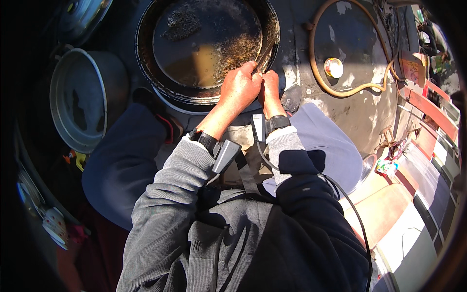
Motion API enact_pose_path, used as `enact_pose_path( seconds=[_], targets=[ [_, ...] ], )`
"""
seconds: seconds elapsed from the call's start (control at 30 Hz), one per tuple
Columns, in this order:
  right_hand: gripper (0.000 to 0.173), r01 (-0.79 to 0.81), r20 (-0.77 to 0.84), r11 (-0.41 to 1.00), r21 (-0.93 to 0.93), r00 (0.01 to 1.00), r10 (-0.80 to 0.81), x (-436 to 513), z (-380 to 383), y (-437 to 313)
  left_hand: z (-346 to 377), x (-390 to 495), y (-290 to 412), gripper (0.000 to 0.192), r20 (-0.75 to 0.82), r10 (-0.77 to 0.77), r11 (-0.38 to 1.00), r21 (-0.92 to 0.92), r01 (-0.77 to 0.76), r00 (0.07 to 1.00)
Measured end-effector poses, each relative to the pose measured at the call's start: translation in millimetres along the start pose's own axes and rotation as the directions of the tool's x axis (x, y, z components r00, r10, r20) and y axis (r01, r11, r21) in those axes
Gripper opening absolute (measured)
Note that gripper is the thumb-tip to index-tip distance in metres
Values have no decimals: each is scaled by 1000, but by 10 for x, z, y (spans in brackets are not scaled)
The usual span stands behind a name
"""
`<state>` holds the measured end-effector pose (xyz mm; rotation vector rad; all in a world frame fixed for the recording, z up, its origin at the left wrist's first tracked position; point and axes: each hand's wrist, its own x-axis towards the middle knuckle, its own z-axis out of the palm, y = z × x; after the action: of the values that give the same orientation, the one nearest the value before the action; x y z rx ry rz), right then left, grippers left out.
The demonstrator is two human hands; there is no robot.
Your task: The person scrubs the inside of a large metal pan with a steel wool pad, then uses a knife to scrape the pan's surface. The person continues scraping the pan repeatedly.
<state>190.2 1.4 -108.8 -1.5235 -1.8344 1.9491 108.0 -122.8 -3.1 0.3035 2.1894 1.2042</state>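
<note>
A large round pan point(209, 85), blackened and crusted, lies in front of me with murky liquid and brown residue on its bottom. My left hand point(239, 84) grips a narrow, dark, flat blade point(267, 53) that slants along the pan's right inner wall. Close beside it, at the near right rim, is my right hand point(269, 87) with its fingers curled. Whether it grasps the blade's lower end or the rim is hidden. Beneath the pan shows the pale edge of another round vessel point(178, 109).
A deep metal pot point(105, 91) tilts at my left, with a shiny metal lid point(82, 14) beyond. At right, a tan hose point(313, 54) loops around a small tin point(333, 68). A black cable point(350, 204) hangs by my right arm. Reddish boards point(430, 106) border the right side.
</note>
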Motion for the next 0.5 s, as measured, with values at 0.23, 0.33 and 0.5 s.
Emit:
enact_pose_path(
  seconds=[0.23, 0.33, 0.5],
  targets=[
    [18, -151, 108, 973, 175, 985, 133, -185, -40, -149, -52, -45, 61, 33, 56, 36, 982, 181, -46, 998],
    [22, -191, 154, 965, 181, 974, 164, -220, -38, -220, -43, -39, 79, 30, 36, 50, 973, 222, -57, 998],
    [26, -128, 105, 989, 73, 987, 120, -211, -37, -162, -24, -10, 92, 33, 33, 61, 975, 214, -66, 998]
  ],
)
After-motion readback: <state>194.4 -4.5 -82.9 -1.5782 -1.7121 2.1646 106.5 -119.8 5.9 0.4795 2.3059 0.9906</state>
